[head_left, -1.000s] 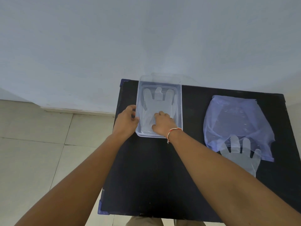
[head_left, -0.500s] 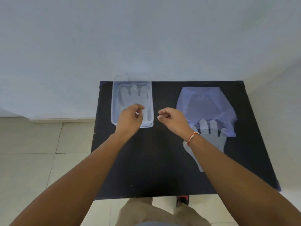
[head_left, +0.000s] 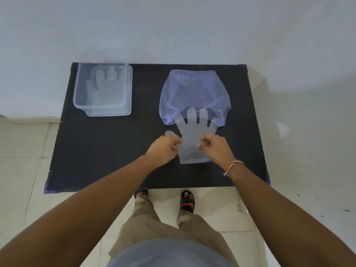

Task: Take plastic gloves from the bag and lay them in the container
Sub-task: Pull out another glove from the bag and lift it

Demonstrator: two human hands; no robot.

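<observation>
Both hands are curled into loose pinches at the two side edges of a translucent, whitish plastic glove [head_left: 193,135] that lies flat on the black rectangular counter [head_left: 107,151]. The left hand [head_left: 163,149] has thumb and forefinger closed on the glove's left edge, just below its stubby thumb flap, and a small bit of the film shows between the fingertips. The right hand [head_left: 215,148] is closed the same way on the glove's right edge, knuckles up; a red-and-white thread bracelet [head_left: 232,166] circles that wrist. The glove's cuff points toward the person and its four fingers point away, their tips overlapping the near, open edge of a crumpled pale-blue thin plastic bag [head_left: 194,93], which lies flat on the right half of the counter. Whether further gloves remain inside the bag cannot be told through the wrinkled film.

Well apart to the left, at the counter's far left corner, stands a clear rectangular plastic container [head_left: 129,89]. Another translucent glove [head_left: 104,87] lies flat on its floor, fingers pointing away toward the wall.

Below the counter's near edge, tan trousers [head_left: 154,224] and a black sandal with a red mark [head_left: 187,203] show on the pale tiled floor [head_left: 23,180].
</observation>
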